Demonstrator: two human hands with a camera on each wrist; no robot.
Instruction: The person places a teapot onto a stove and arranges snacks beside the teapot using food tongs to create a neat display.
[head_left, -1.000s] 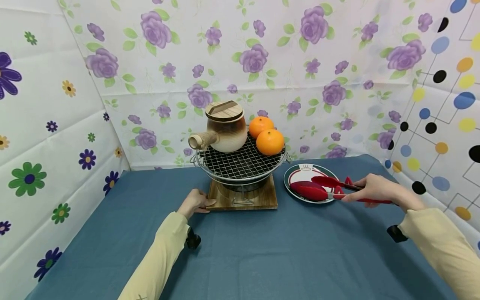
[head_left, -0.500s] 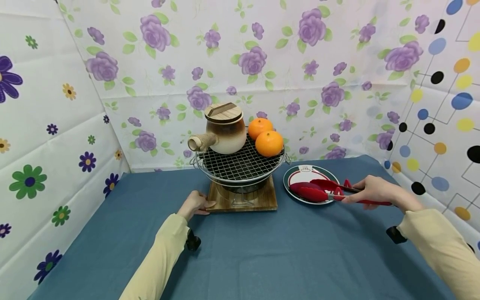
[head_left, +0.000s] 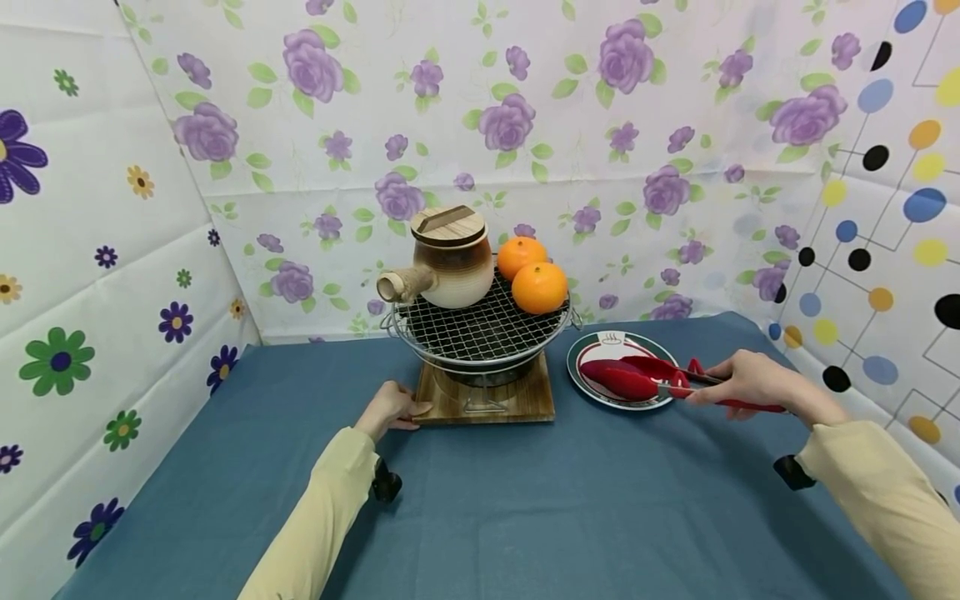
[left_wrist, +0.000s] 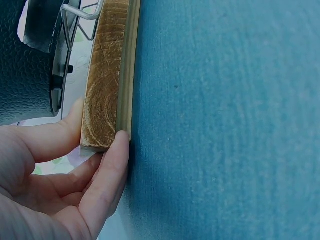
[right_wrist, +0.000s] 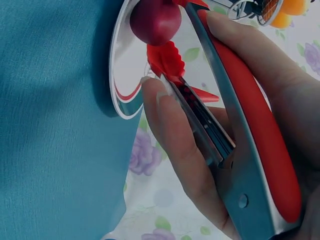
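Right hand (head_left: 742, 382) grips the tongs (head_left: 645, 379), tips open and resting on the plate (head_left: 592, 346) at right centre of the frame. Left hand (head_left: 386, 408) pinches the near-left corner of the board (head_left: 517, 400) under the grill (head_left: 480, 329). Oranges (head_left: 538, 285) sit on the mesh at centre, beside the pot (head_left: 450, 258). We'd keep the board pinned, lift the tips clear of the plate rim, then clamp the nearer orange across its widest part, gently; round fruit slips.
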